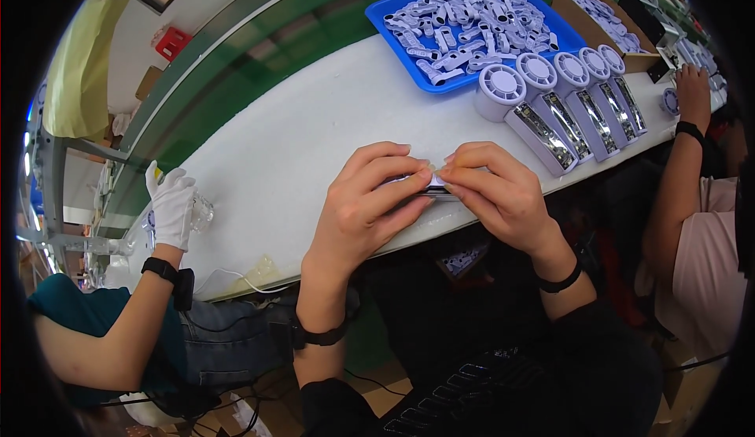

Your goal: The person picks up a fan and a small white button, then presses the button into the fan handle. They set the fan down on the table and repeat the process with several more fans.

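A small part [436, 180], white above and dark below, was held between the two hands, over the near edge of the bench [314, 114]. By the left hand [358, 205] it was pinched from the left, thumb and forefinger nearly closed, the other fingers curled. By the right hand [503, 197] it was gripped from the right between thumb and bent fingertips. Much of the part was hidden by the fingers, so its full shape could not be told. A dark band was worn on each wrist.

Beyond the right hand, to its right, five fans [598, 126] were lined up side by side, their round heads turned away from it and their handles showing shiny inner strips. Ahead of both hands, past the fans, a blue tray [568, 40] was heaped with white pieces; more were held in a carton [641, 62] to its right. Well left of the left hand, a co-worker's gloved hand [173, 205] was seen beside a clear object [203, 213]. Far right of the right hand, another co-worker's bare hand [694, 87] was seen.
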A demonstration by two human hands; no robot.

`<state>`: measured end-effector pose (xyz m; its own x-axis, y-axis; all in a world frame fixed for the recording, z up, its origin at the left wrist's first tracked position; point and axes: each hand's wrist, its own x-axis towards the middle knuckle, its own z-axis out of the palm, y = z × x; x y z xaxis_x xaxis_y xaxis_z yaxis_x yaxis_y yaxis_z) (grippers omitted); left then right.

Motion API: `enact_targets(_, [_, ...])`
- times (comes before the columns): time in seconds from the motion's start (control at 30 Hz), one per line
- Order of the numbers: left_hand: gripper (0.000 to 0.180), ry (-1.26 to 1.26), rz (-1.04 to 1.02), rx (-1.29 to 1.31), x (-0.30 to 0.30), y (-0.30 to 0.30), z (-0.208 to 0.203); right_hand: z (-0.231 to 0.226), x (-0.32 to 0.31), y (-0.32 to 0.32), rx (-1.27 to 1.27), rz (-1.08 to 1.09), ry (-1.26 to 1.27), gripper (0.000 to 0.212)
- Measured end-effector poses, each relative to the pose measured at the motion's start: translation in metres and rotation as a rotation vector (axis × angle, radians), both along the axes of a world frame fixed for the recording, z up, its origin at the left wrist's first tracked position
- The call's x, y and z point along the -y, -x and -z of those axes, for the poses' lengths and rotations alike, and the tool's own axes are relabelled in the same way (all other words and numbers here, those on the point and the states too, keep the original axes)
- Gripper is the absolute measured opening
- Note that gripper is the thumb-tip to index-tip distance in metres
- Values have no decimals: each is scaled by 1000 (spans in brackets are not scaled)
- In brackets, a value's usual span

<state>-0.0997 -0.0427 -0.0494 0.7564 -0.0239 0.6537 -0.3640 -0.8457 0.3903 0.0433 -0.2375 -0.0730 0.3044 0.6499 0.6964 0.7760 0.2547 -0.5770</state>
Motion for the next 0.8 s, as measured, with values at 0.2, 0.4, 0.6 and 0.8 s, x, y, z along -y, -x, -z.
enact_targets(0.2, [36,-27,4,8,1,-1,-2,2,-2,1,42,20,-41,22])
enact_targets(0.4, [37,-45,-31,22,5,3,5,0,3,6,73,11,-4,28])
enact_targets(0.6, [38,-110,-96,24,12,3,3,-5,10,9,12,48,122,33])
enact_targets(0.8, [40,-144,-111,-90,5,1,-5,6,10,4,56,94,72,38])
